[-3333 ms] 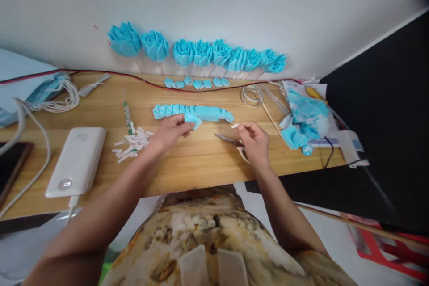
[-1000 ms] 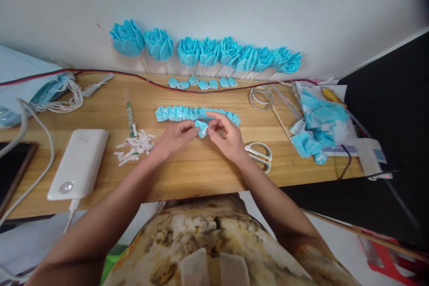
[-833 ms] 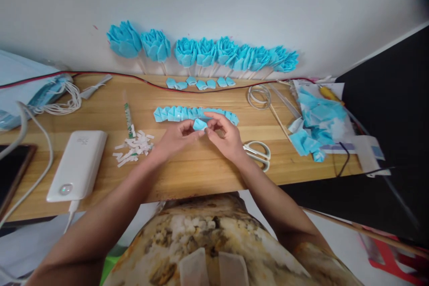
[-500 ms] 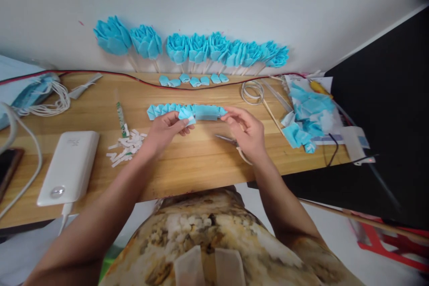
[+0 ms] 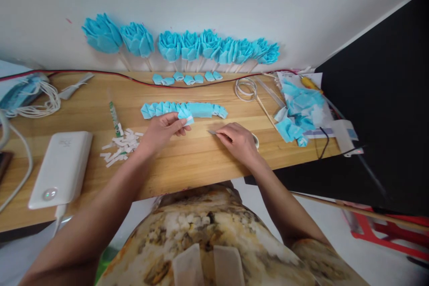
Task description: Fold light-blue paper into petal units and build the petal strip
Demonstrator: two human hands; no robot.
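My left hand (image 5: 166, 128) is closed, pinching a folded blue paper petal (image 5: 185, 116) that has a white strip across it. Just beyond, a row of folded blue petals (image 5: 161, 109) lies along the table beside a flat blue strip (image 5: 201, 109), with more folded petals (image 5: 219, 111) at its right end. My right hand (image 5: 236, 140) has its fingers closed over a pair of scissors (image 5: 212, 132) low on the tabletop. Only the blade tip and part of a pale handle show; the hand hides the rest.
Blue paper flowers (image 5: 190, 45) on sticks lean against the wall, with small folded pieces (image 5: 189, 80) before them. White paper scraps (image 5: 124, 145) and a white power bank (image 5: 62, 165) lie left. Rings of tape (image 5: 246, 90) and blue paper pieces (image 5: 301, 103) are at right.
My right hand has left the right end of the blue row and come down onto the scissors. The left hand keeps the petal. The view has shifted slightly.
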